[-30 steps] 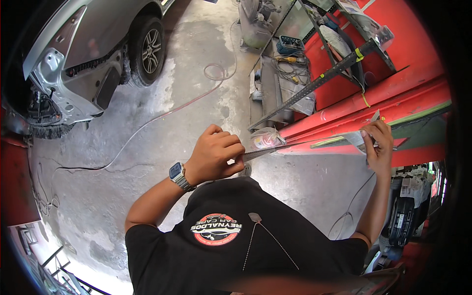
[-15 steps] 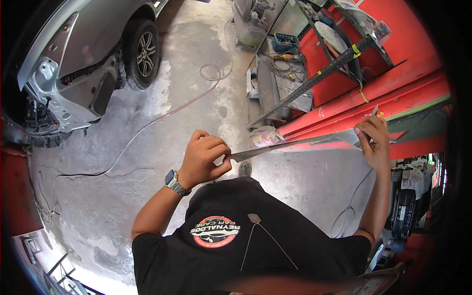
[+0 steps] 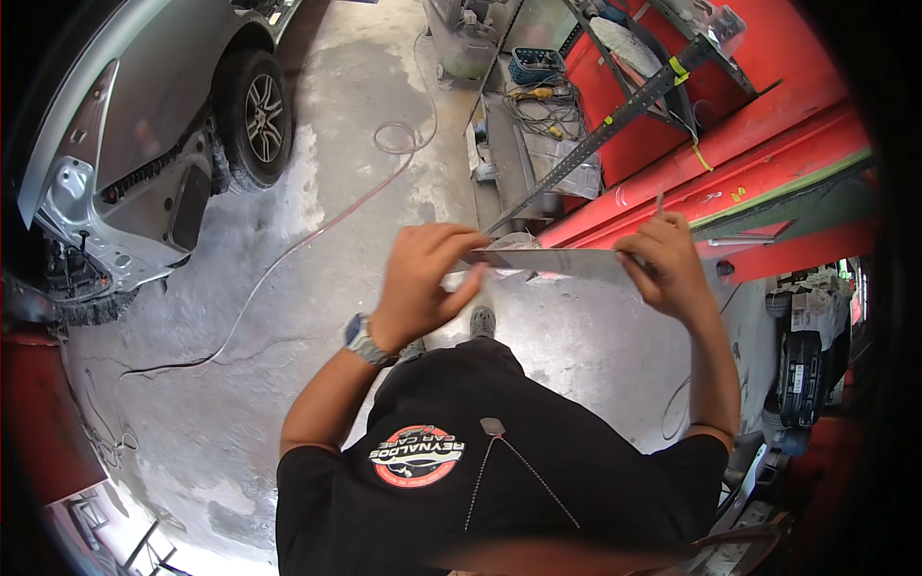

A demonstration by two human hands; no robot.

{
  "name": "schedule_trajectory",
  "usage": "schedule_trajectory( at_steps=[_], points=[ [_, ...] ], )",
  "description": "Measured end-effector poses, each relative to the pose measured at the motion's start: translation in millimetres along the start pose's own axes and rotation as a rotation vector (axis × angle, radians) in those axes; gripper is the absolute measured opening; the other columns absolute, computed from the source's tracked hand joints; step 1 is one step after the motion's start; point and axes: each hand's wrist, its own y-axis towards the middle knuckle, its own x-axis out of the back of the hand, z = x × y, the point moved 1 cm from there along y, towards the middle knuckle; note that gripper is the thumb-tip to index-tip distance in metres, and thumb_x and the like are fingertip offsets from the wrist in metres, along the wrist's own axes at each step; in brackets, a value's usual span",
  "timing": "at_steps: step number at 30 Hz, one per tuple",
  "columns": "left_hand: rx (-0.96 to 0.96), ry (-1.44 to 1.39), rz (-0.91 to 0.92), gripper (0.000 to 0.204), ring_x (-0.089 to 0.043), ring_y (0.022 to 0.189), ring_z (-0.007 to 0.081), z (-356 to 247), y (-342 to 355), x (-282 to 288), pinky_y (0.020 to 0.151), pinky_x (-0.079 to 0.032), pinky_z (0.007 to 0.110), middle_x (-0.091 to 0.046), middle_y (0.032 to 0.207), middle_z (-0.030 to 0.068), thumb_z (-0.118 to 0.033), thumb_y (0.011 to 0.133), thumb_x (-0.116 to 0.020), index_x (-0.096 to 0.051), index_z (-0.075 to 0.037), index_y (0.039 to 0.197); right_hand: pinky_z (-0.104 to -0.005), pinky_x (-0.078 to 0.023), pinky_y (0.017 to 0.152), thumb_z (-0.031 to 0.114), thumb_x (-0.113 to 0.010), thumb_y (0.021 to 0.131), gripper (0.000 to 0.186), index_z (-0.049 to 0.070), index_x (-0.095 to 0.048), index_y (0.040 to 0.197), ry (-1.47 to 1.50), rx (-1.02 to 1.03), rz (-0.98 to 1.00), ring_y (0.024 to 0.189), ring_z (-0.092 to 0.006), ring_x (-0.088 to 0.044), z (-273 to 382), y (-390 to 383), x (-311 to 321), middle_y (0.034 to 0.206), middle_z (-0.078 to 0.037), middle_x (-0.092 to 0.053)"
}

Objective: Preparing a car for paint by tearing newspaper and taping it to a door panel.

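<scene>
Grey strip (image 3: 557,261); L hand (image 3: 415,278): round L end, grip unclear; R hand (image 3: 670,267): pinching R end. Prob. gripping step; next needs steady hold.

A head-worn fisheye faces steeply down, past the black T-shirt (image 3: 595,451) to the concrete floor (image 3: 221,254); the fingers (image 3: 451,240) sit near, mid-view; the dark rim perhaps hides some surroundings.
</scene>
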Motion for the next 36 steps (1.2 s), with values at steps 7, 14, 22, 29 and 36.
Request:
schedule_trajectory(
  at_steps=[7, 14, 22, 29, 36],
  points=[
    [-0.090, -0.024, 0.170, 0.026, -0.061, 0.097, 0.0253, -16.1, 33.5, -44.2, 0.088, -0.041, 0.038, -0.066, 0.104, 0.0066, -0.018, 0.084, -0.071, -0.063, -0.008, 0.106, -0.0354, -0.037, 0.077, 0.007, -0.070, 0.075, 0.011, 0.009, -0.066, 0.085, 0.332, -0.035, -0.142, 0.071, -0.0210, -0.057, 32.5, 10.5, -39.7, 0.073, -0.003, -0.060],
    [-0.009, -0.229, 0.241, 0.010, -0.063, 0.071, 0.0253, -15.7, 35.1, -52.7, 0.069, -0.045, 0.036, -0.066, 0.078, 0.0082, -0.015, 0.085, -0.069, -0.064, -0.007, 0.089, -0.0347, -0.038, 0.075, 0.010, -0.069, 0.074, 0.008, 0.007, -0.066, 0.080, 0.545, -0.214, -0.168, 0.070, -0.0248, -0.058, 41.0, 11.9, -60.3, 0.071, -0.006, -0.061],
    [0.128, -0.398, 0.370, 0.013, -0.061, 0.059, 0.0253, -12.5, 33.9, -48.9, 0.054, -0.045, 0.033, -0.064, 0.071, 0.0110, -0.015, 0.085, -0.067, -0.063, -0.002, 0.084, -0.0291, -0.045, 0.059, 0.007, -0.066, 0.073, 0.007, 0.000, -0.066, 0.076, 0.879, -0.263, -0.083, 0.064, -0.0146, -0.060, 39.7, 15.1, -75.3, 0.070, -0.009, -0.065],
    [0.235, -0.586, 0.479, 0.014, -0.049, 0.052, 0.0124, -7.3, 31.0, -37.8, 0.050, -0.039, 0.028, -0.055, 0.060, 0.0053, -0.012, 0.084, -0.065, -0.059, 0.000, 0.078, -0.0279, -0.048, 0.065, 0.004, -0.065, 0.074, 0.006, -0.002, -0.065, 0.076, 1.021, -0.293, 0.094, 0.068, -0.0118, -0.060, 35.1, 15.3, -75.5, 0.070, -0.006, -0.064],
    [0.268, -0.665, 0.515, 0.017, -0.039, 0.050, 0.0061, 6.0, 33.8, -13.7, 0.046, -0.032, 0.025, -0.049, 0.056, 0.0011, -0.014, 0.082, -0.065, -0.057, -0.001, 0.075, -0.0272, -0.049, 0.068, 0.003, -0.065, 0.075, 0.005, -0.001, -0.065, 0.077, 1.137, -0.300, 0.178, 0.071, -0.0100, -0.059, 27.5, 12.9, -70.0, 0.073, -0.003, -0.065]
  ],
)
